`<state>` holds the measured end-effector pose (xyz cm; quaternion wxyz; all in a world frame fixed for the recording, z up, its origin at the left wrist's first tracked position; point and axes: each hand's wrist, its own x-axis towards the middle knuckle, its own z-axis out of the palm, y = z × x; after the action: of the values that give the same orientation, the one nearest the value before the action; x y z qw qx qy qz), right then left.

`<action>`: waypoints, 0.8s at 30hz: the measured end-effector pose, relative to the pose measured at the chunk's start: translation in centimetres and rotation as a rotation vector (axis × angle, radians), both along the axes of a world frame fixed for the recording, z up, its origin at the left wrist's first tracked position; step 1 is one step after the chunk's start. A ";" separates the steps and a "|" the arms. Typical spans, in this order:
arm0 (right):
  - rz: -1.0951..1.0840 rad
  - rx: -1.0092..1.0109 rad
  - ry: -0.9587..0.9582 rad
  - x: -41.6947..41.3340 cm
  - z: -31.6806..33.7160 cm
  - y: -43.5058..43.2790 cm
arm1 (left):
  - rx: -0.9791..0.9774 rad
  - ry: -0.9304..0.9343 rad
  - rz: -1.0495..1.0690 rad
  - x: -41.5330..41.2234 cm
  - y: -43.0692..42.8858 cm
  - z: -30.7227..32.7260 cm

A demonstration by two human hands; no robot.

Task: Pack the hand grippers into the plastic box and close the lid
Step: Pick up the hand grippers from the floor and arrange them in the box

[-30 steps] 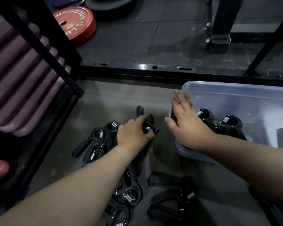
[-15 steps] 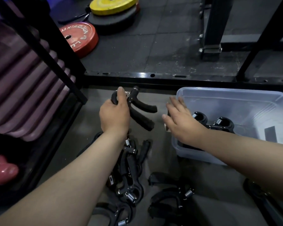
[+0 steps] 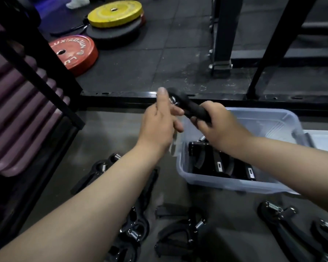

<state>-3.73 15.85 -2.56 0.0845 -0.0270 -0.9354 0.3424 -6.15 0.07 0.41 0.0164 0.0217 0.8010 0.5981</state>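
A black hand gripper (image 3: 186,104) with a steel spring is held in the air above the left rim of the clear plastic box (image 3: 222,183). My left hand (image 3: 159,123) grips its spring end, thumb up along it. My right hand (image 3: 216,125) is curled round its foam handles. Inside the box lie several black hand grippers (image 3: 222,163). More hand grippers lie loose on the grey floor: a pile (image 3: 133,229) under my left forearm, one (image 3: 180,233) in the middle, others (image 3: 284,216) at the lower right.
A pale flat panel (image 3: 324,138), possibly the lid, lies right of the box. A rack of purple dumbbells (image 3: 17,114) stands at left behind a black bar (image 3: 36,70). Red (image 3: 74,52) and yellow (image 3: 115,14) weight plates lie on the far floor. A black frame rail (image 3: 235,99) runs behind the box.
My left hand lifted a gripper from the floor pile and carried it right toward the box. My right hand left the box rim and took hold of the gripper's handles.
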 end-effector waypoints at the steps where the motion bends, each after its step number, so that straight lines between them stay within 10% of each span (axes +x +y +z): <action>1: -0.025 -0.083 -0.037 0.3 0.0 1.1 | -0.038 0.045 -0.040 0.1 0.6 -0.6; 5: -0.209 -0.510 -0.297 2.4 -1.4 5.2 | -0.435 0.237 -0.151 0.2 2.3 -5.0; 11: -0.389 -0.535 -0.598 5.7 -4.9 8.8 | -0.815 0.171 -0.365 0.5 3.6 -9.2; 18: -0.528 -0.775 -0.713 4.7 -7.7 9.6 | -0.798 0.158 -0.336 0.7 3.5 -9.5; 24: -0.501 -0.340 -0.666 4.3 -9.8 9.3 | -0.765 0.159 -0.332 0.7 3.4 -9.6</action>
<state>0.60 25.15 -12.41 -0.1467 -0.3747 -0.8067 0.4328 -5.42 3.43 -9.14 0.0575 0.1890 0.9496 0.2435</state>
